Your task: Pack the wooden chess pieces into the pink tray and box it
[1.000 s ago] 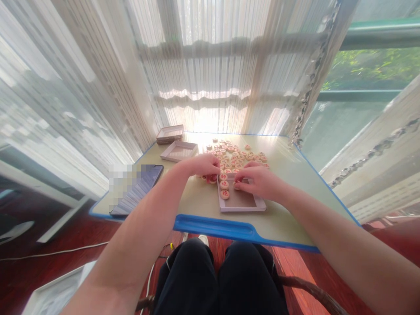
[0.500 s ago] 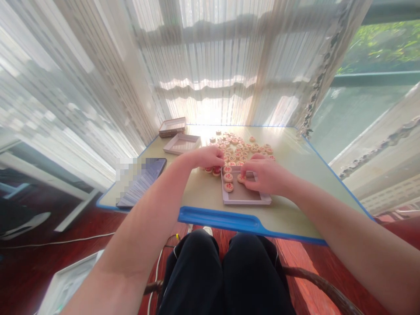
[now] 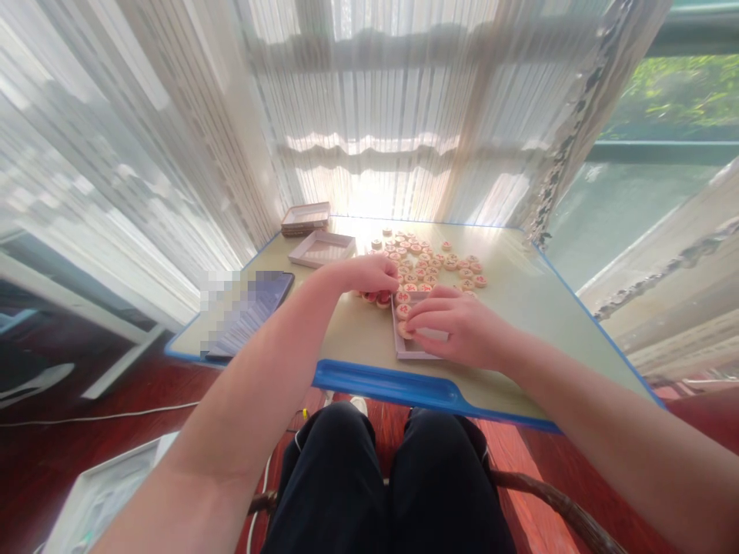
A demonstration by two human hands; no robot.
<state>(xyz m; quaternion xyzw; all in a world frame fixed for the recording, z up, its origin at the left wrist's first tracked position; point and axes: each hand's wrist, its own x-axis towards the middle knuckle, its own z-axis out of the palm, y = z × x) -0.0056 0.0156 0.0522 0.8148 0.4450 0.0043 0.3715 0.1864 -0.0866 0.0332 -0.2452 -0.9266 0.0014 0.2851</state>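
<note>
The desk (image 3: 519,308) carries a heap of round game pieces (image 3: 430,265) and, in front of it, a shallow box (image 3: 411,350). The right hand (image 3: 456,327) lies flat across the box, fingers together, tips by the boxed pieces (image 3: 402,311). The left hand (image 3: 372,275) curls over red pieces (image 3: 378,298), its grip hidden

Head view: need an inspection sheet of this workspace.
Surface: green table with blue rim, sunlit at far edge.
Job's things: loose xiangqi pieces heaped mid-table; small tray near the front edge holds a few in a column.
Clutter: phone at left; open box and stacked box at far left.
Grippers: left hand rests over pieces beside the tray; right hand lies across the tray, fingertips at a piece; grip unclear on both.
Cables: one cable on the floor at left.
Surroundings: sheer curtains, window, red wood floor.
</note>
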